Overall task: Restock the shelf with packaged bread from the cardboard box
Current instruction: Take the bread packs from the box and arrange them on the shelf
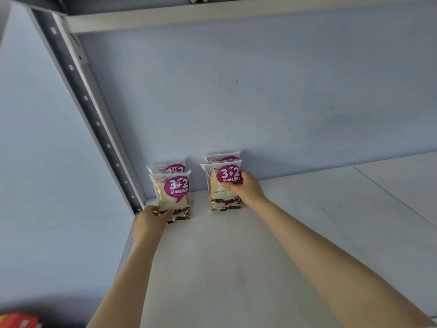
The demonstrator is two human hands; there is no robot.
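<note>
Both grips are closed on upright bread packs: my left hand (151,215) pinches the left pack (173,195), my right hand (246,187) the right pack (222,185), each just ahead against the shelf (307,209) back.

Bread packs (175,192) (paired rows) on shelf (236,256)

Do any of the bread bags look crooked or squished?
Nothing looks squished. The front left bag leans a little, its bottom corner pinched by the left hand. The front right bag, held by the right hand, stands straight.
</note>
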